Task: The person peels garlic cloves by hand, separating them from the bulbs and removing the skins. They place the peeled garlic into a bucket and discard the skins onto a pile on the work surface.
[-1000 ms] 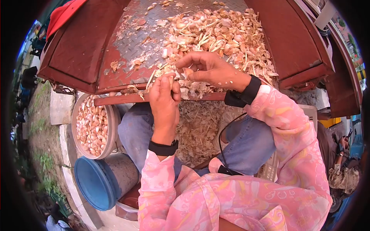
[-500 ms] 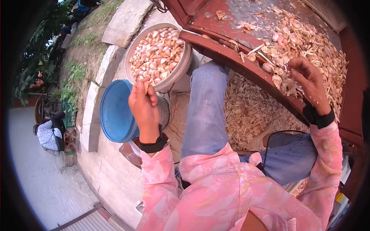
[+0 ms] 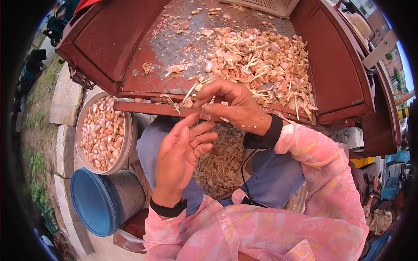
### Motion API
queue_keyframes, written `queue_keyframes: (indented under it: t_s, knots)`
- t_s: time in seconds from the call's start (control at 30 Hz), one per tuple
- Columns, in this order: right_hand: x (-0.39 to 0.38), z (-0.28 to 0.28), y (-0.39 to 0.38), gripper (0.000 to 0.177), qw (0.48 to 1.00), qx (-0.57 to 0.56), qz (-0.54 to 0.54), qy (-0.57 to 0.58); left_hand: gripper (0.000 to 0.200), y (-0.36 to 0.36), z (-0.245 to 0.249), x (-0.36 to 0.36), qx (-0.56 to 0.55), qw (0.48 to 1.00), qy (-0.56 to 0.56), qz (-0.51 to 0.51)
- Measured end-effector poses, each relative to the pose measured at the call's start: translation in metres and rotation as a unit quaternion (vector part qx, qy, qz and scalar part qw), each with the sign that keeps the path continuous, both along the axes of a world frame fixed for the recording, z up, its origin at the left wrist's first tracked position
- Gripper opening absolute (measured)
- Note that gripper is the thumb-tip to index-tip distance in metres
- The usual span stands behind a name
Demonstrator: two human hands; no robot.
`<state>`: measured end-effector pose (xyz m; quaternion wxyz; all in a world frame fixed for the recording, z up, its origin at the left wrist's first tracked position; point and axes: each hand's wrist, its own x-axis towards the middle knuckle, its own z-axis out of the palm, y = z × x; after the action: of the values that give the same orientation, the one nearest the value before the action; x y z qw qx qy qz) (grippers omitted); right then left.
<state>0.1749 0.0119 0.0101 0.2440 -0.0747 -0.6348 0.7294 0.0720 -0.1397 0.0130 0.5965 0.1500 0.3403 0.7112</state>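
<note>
My two hands meet over the front edge of the red truck bed (image 3: 152,108). My left hand (image 3: 176,156) is palm up with its fingers apart, the index fingertip close to my right thumb. My right hand (image 3: 239,106) has thumb and fingers in a pinch; a small pale bit shows at the tips, too small to name. Just behind lies a heap of garlic cloves (image 3: 261,61) mixed with dry skins and stalks. A white bucket (image 3: 78,139) full of garlic cloves (image 3: 102,135) stands to the left.
A bucket with a blue inside (image 3: 93,202) lies tilted below the white one. Garlic skins (image 3: 220,156) cover the ground between my knees. At the back of the bed is a beige plastic crate (image 3: 272,6). A person (image 3: 381,213) is at the far right.
My view has turned right. The left hand, which held a garlic clove by the white bucket, has come over to the right hand with its fingers apart. Both hands are now together.
</note>
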Motion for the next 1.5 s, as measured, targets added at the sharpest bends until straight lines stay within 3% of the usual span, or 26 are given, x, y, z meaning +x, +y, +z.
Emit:
queue_keyframes:
  t_s: [0.03, 0.07, 0.13, 0.23, 0.4, 0.47, 0.63, 0.73, 0.77, 0.8, 0.93, 1.0, 1.07, 1.13, 1.23, 1.33, 1.4, 1.5]
  knots:
    - [0.001, -0.002, -0.001, 0.019, 0.997, 0.078, -0.009, -0.024, 0.033, 0.011, -0.004, 0.006, 0.009, 1.000, 0.000, -0.009]
    - [0.004, -0.001, -0.006, 0.018, 0.999, 0.037, -0.003, -0.002, 0.033, 0.021, -0.013, 0.011, 0.041, 0.998, -0.057, 0.005]
    - [0.009, -0.002, 0.002, 0.020, 0.983, 0.178, -0.033, 0.037, 0.033, 0.032, -0.019, 0.018, 0.066, 0.992, -0.111, 0.013]
    - [0.018, -0.005, 0.004, 0.020, 0.979, 0.195, -0.034, 0.055, 0.028, 0.038, -0.018, 0.029, 0.060, 0.975, -0.214, 0.025]
    - [0.024, 0.000, 0.005, 0.018, 0.999, 0.022, -0.036, -0.018, 0.026, 0.049, -0.028, 0.035, 0.091, 0.957, -0.276, 0.006]
    - [0.023, -0.001, 0.009, 0.019, 0.994, -0.098, -0.014, -0.046, 0.025, 0.054, -0.032, 0.031, 0.098, 0.962, -0.252, -0.021]
    - [0.018, 0.000, 0.019, 0.020, 0.994, -0.100, 0.003, -0.043, 0.019, 0.052, -0.026, 0.027, 0.067, 0.977, -0.204, 0.005]
    - [0.025, 0.000, 0.044, 0.017, 0.996, -0.045, -0.034, -0.066, 0.017, 0.029, 0.000, 0.030, 0.134, 0.987, -0.081, -0.042]
    - [0.030, -0.004, 0.057, 0.016, 0.982, 0.121, -0.081, -0.119, 0.018, 0.018, 0.018, 0.032, 0.184, 0.980, -0.035, -0.069]
    - [0.032, -0.007, 0.067, 0.015, 0.936, 0.283, -0.123, -0.167, 0.015, 0.009, 0.038, 0.033, 0.258, 0.959, 0.023, -0.117]
    - [0.021, -0.020, 0.082, 0.013, 0.889, 0.366, -0.185, -0.205, 0.016, 0.004, 0.067, 0.021, 0.449, 0.813, -0.025, -0.370]
    - [0.012, -0.029, 0.088, 0.017, 0.813, 0.523, -0.148, -0.210, 0.014, -0.016, 0.076, 0.034, 0.386, 0.860, -0.125, -0.308]
    - [0.006, -0.027, 0.087, 0.017, 0.804, 0.540, -0.111, -0.222, 0.013, -0.036, 0.089, 0.048, 0.318, 0.892, -0.219, -0.236]
    - [0.002, -0.016, 0.085, 0.016, 0.739, 0.614, -0.067, -0.268, 0.012, -0.043, 0.100, 0.054, 0.288, 0.901, -0.264, -0.189]
    - [-0.006, -0.003, 0.094, 0.013, 0.734, 0.625, -0.068, -0.258, 0.011, -0.041, 0.102, 0.051, 0.270, 0.942, -0.177, -0.092]
    - [-0.022, -0.010, 0.107, 0.014, 0.729, 0.650, -0.042, -0.213, 0.009, -0.034, 0.090, 0.039, 0.362, 0.896, -0.187, -0.178]
    - [-0.033, -0.015, 0.108, 0.015, 0.686, 0.671, 0.039, -0.280, 0.009, -0.036, 0.092, 0.038, 0.364, 0.901, -0.168, -0.168]
    - [-0.035, -0.010, 0.098, 0.022, 0.692, 0.657, 0.043, -0.296, 0.009, -0.039, 0.089, 0.049, 0.390, 0.898, -0.170, -0.116]
